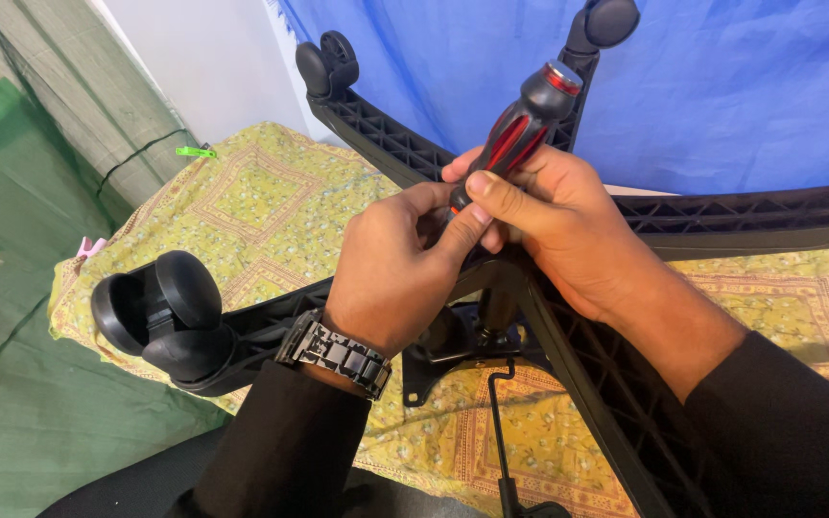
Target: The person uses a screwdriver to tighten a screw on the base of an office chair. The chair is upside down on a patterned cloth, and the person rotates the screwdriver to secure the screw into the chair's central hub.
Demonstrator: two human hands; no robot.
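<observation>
Both the right hand and left hand clamp the screwdriver; its rigid, ribbed handle looks light and affords secure grip.

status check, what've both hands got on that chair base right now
Right hand shut on screwdriver. Left hand pinching its shaft at the chair base hub. Tip hidden by fingers.

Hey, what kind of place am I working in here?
Probably a makeshift home workspace, not a workshop: an upturned office chair base lies on a yellow patterned cloth, a blue sheet hangs behind, and both hands, left hand and right hand, hold a red-and-black screwdriver.
</observation>
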